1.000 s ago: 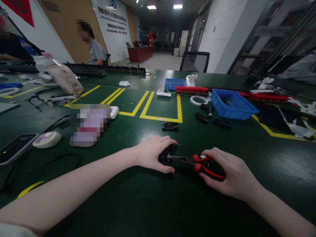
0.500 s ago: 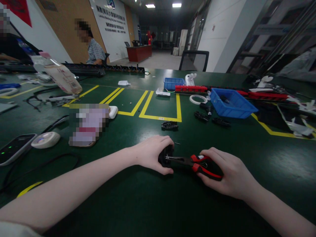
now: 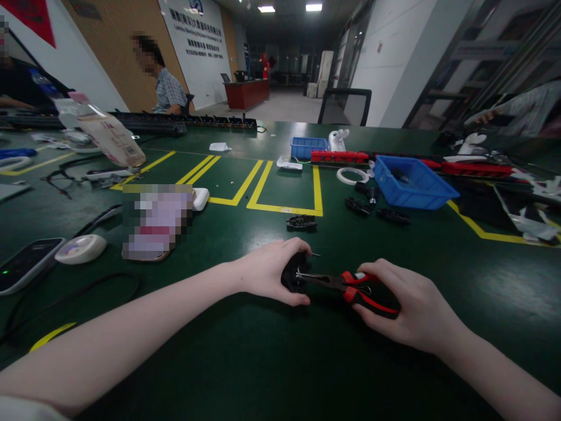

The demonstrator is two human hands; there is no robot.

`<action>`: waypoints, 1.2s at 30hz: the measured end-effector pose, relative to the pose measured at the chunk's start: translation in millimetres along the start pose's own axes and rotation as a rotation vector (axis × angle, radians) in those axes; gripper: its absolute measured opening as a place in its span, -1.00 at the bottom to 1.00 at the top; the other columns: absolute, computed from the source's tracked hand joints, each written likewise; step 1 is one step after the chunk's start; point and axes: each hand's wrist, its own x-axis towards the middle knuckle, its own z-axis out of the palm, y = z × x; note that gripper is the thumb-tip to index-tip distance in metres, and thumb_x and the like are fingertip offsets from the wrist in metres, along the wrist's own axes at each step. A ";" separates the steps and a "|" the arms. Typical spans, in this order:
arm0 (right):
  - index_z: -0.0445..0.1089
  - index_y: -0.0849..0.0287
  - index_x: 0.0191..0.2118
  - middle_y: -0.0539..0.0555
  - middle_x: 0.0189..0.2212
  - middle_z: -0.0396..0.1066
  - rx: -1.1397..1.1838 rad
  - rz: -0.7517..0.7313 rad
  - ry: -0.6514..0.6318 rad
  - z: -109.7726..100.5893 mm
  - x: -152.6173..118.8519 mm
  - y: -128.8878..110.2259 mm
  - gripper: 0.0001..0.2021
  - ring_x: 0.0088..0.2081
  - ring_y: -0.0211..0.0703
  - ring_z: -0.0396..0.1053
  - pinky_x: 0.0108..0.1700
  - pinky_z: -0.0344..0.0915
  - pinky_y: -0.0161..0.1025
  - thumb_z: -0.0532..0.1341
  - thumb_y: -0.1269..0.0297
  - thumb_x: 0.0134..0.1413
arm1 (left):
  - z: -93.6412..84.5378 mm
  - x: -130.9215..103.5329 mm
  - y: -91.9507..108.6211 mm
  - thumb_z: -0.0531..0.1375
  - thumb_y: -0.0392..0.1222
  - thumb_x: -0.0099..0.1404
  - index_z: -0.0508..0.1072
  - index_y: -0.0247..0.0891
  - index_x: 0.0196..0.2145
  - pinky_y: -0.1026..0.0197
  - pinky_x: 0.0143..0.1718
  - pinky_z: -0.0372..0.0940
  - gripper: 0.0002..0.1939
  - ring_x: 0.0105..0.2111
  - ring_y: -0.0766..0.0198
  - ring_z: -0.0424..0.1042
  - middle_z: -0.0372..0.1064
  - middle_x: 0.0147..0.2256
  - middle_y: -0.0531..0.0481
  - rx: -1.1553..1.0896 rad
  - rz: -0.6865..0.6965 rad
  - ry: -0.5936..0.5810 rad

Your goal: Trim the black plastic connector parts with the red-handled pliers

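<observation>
My left hand (image 3: 276, 272) is wrapped round a small black part (image 3: 291, 277) on the green table (image 3: 228, 356). In my right hand (image 3: 405, 307) are long-nose pliers with red and black handles (image 3: 374, 303). Their tips point left and meet a small metallic bit at the black part's open side; whether the jaws grip it is too small to tell. A thin metal pin (image 3: 316, 255) lies just beyond my left fingertips. Farther back sits another black part (image 3: 301, 222).
Two black pieces and a dark fitting (image 3: 367, 193) lie before a blue bin (image 3: 414, 187). A phone (image 3: 158, 228), white tape roll (image 3: 81, 249) and cables are at left. Red strips (image 3: 339, 156) and a smaller blue bin (image 3: 309, 146) stand behind. People sit beyond the table.
My right hand and the pliers have shifted slightly right, with the handles a little lower. My left hand still holds the black part. At far right, a person's hand has come into view.
</observation>
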 end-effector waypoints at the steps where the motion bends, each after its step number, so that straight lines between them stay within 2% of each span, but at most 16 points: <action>1: 0.27 0.20 -0.08 0.15 -0.27 0.42 -0.037 -0.032 0.019 0.0 -0.6 1.5 -0.63 -0.32 -0.12 0.41 -0.35 0.37 -0.20 0.19 0.13 0.00 | 0.0 0.1 -0.1 0.29 0.17 0.02 0.17 -0.31 0.03 0.08 -0.22 0.29 -0.25 -0.17 0.09 0.35 0.31 -0.08 -0.16 -0.007 0.000 0.003; 6: 0.23 0.24 -0.05 0.21 -0.26 0.40 -0.150 -0.145 0.082 1.5 -2.2 4.7 -0.60 -0.31 -0.08 0.40 -0.34 0.38 -0.18 0.18 0.13 0.02 | 0.7 -0.7 -1.2 0.30 0.16 0.01 0.14 -0.30 0.04 0.06 -0.19 0.30 -0.23 -0.14 0.05 0.35 0.28 -0.05 -0.20 -0.027 0.004 0.015; 13: 0.23 0.23 -0.05 0.19 -0.28 0.40 -0.167 -0.192 0.092 0.1 -0.9 4.4 -0.60 -0.35 -0.13 0.40 -0.39 0.37 -0.22 0.20 0.16 0.01 | 1.3 -1.5 -1.2 0.31 0.13 0.02 0.10 -0.31 0.04 0.05 -0.17 0.30 -0.23 -0.14 0.06 0.35 0.28 -0.04 -0.20 -0.023 0.032 0.031; 17: 0.24 0.20 -0.05 0.17 -0.27 0.41 -0.096 -0.140 0.084 0.6 -0.6 2.5 -0.62 -0.34 -0.13 0.40 -0.37 0.36 -0.22 0.19 0.16 0.02 | 1.7 -0.4 -1.5 0.31 0.14 0.01 0.08 -0.34 0.05 0.03 -0.16 0.29 -0.20 -0.13 0.02 0.35 0.28 -0.04 -0.25 0.004 0.035 0.038; 22: 0.24 0.15 -0.06 0.11 -0.29 0.41 0.047 0.002 0.001 2.7 0.6 -3.9 -0.66 -0.35 -0.16 0.41 -0.39 0.36 -0.25 0.17 0.18 0.03 | 1.5 -0.8 -1.3 0.29 0.17 0.03 0.09 -0.33 0.04 0.05 -0.22 0.31 -0.22 -0.16 0.01 0.37 0.30 -0.07 -0.24 0.018 0.018 0.011; 26: 0.25 0.13 -0.06 0.10 -0.27 0.44 0.103 0.069 0.008 3.0 1.0 -7.4 -0.66 -0.35 -0.15 0.43 -0.38 0.38 -0.24 0.18 0.18 0.01 | 0.8 -1.3 -0.6 0.29 0.17 0.03 0.09 -0.31 0.04 0.06 -0.23 0.30 -0.22 -0.16 0.01 0.38 0.30 -0.06 -0.24 0.018 0.005 0.017; 36: 0.25 0.16 -0.06 0.15 -0.25 0.42 -0.018 -0.037 0.016 -3.8 0.1 3.5 -0.63 -0.31 -0.11 0.42 -0.34 0.38 -0.20 0.19 0.14 0.01 | -1.0 0.2 -0.5 0.26 0.16 0.08 0.15 -0.29 0.07 0.08 -0.20 0.28 -0.27 -0.17 0.08 0.36 0.30 -0.07 -0.15 0.039 0.068 0.017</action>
